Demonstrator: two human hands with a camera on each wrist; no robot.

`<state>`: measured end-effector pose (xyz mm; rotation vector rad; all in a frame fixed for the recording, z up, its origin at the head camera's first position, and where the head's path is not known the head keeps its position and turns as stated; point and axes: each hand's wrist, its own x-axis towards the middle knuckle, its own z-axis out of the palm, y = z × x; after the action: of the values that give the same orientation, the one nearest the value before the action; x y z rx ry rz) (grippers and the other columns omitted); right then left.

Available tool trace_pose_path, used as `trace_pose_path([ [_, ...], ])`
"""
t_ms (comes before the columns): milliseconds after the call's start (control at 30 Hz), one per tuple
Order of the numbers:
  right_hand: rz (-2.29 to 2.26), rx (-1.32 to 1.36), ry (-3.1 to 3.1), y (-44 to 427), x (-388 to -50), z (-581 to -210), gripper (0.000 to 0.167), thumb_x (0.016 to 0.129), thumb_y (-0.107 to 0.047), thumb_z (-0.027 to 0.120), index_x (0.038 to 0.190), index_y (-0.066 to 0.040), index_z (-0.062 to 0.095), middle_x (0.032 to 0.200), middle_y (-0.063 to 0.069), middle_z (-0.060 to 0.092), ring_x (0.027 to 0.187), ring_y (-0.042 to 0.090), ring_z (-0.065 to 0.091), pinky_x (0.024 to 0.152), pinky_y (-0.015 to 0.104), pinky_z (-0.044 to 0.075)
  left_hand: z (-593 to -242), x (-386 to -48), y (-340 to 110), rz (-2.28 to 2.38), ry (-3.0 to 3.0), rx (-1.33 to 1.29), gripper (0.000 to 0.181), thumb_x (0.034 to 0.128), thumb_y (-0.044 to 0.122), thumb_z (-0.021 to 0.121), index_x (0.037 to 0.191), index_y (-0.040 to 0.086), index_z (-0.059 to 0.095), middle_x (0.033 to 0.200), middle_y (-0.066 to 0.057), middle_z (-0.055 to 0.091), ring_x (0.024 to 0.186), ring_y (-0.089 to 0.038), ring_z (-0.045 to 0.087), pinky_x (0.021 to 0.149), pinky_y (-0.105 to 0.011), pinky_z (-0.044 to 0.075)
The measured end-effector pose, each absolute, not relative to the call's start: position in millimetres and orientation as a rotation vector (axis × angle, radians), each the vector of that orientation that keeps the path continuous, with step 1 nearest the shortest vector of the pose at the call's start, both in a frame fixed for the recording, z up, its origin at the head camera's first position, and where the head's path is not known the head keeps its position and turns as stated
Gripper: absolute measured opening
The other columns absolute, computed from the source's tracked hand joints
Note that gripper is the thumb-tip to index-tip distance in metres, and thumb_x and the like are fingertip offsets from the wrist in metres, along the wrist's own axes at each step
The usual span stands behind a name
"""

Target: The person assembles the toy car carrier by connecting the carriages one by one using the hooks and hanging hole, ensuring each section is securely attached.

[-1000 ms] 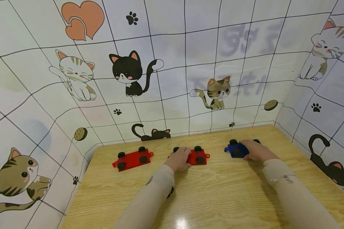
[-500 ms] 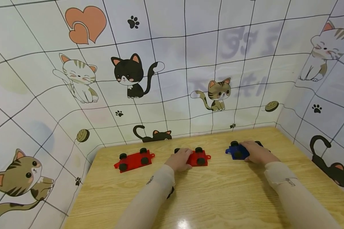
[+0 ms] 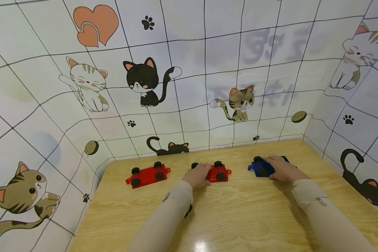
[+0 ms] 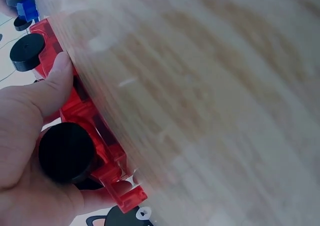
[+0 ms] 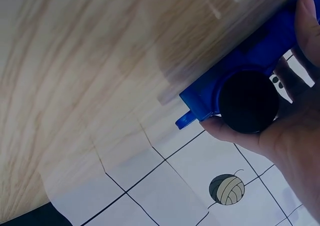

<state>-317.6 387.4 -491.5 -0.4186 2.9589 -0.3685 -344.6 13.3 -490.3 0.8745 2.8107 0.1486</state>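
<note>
Three toy train cars lie wheels up on the table. My left hand (image 3: 197, 176) grips the middle red train car (image 3: 218, 173) across its body. In the left wrist view the thumb presses on one long side, between the black wheels, and a finger shows by the hooked end. My right hand (image 3: 283, 168) holds the blue train car (image 3: 262, 168), covering much of it. In the right wrist view the thumb lies on the blue side and a finger reaches near the end with the small hook. A second red train car (image 3: 148, 175) stands apart on the left, untouched.
The wooden table (image 3: 233, 217) meets a wall sheet (image 3: 192, 91) printed with cats at the back and both sides. A small dark thing (image 3: 188, 210) peeks out beside the left forearm, mostly hidden.
The head view has shifted slightly. Both hands keep their holds, and the train cars stay in the same places on the table.
</note>
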Motion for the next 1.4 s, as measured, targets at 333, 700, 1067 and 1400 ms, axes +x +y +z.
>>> trace_pose_path([
  [333,-0.399,-0.427,2.923,386.1,-315.5,-487.9,0.081,0.086,-0.01,0.081,0.152,0.007,0.037,0.151,0.04,0.03,0.137,0.062,0.022,0.102,0.073,0.033,-497.6,-346.8,14.9,0.049,2.865,0.861,0.063,0.0987,0.041,0.065,0.152,0.017,0.041,0.16,-0.001,0.038,0.148,-0.022,0.034,0.098,-0.057,0.049],
  [700,-0.396,-0.432,2.921,386.2,-315.8,-487.3,0.08,0.086,-0.011,0.081,0.151,0.008,0.038,0.15,0.04,0.032,0.136,0.061,0.024,0.104,0.073,0.031,-497.2,-344.2,9.8,0.013,2.869,0.86,0.063,0.0985,0.04,0.066,0.151,0.017,0.041,0.159,-0.002,0.039,0.147,-0.025,0.035,0.101,-0.066,0.044],
  [1067,-0.394,-0.481,2.931,387.5,-315.9,-489.6,0.081,0.084,-0.012,0.082,0.15,0.01,0.039,0.147,0.042,0.034,0.133,0.063,0.027,0.103,0.072,0.033,-498.6,-343.1,6.3,0.033,2.891,0.92,0.064,0.0932,0.04,0.073,0.147,0.018,0.046,0.153,-0.001,0.046,0.141,-0.024,0.042,0.099,-0.062,0.046],
  [1400,-0.41,-0.48,2.928,386.4,-314.3,-488.7,0.081,0.085,-0.011,0.081,0.15,0.01,0.038,0.148,0.042,0.033,0.134,0.063,0.026,0.104,0.072,0.032,-505.0,-349.3,1.3,0.109,2.906,0.985,0.064,0.0882,0.041,0.078,0.143,0.02,0.053,0.148,0.002,0.052,0.136,-0.021,0.047,0.098,-0.053,0.049],
])
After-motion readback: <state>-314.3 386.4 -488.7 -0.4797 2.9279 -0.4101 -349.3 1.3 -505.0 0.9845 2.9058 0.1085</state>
